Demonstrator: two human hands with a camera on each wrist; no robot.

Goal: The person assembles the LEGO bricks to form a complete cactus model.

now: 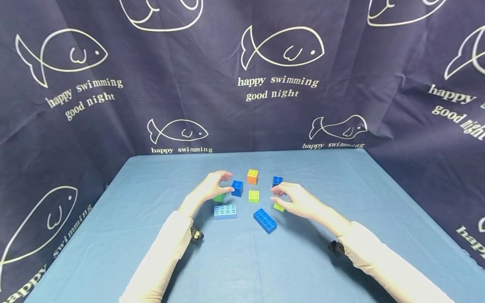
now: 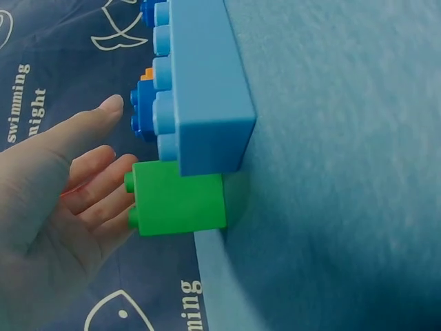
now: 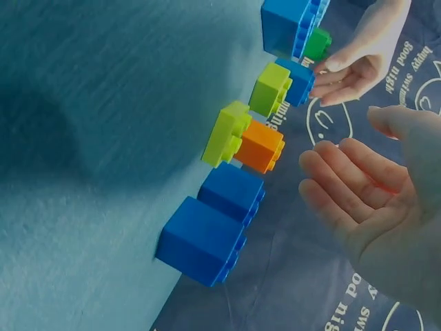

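My left hand hovers by a blue brick with fingers extended, holding nothing. Below it sits a green brick, partly hidden by the hand in the head view. A light blue long brick lies just nearer to me. My right hand hovers with fingers loosely bent, holding nothing. It partly covers a lime brick and a dark blue brick. The right wrist view shows two dark blue bricks, one nearer and one behind, below the right hand.
Between the hands stand an orange brick at the back and a lime brick. A long blue brick lies slanted in front. The blue-covered table meets a dark fish-printed cloth behind.
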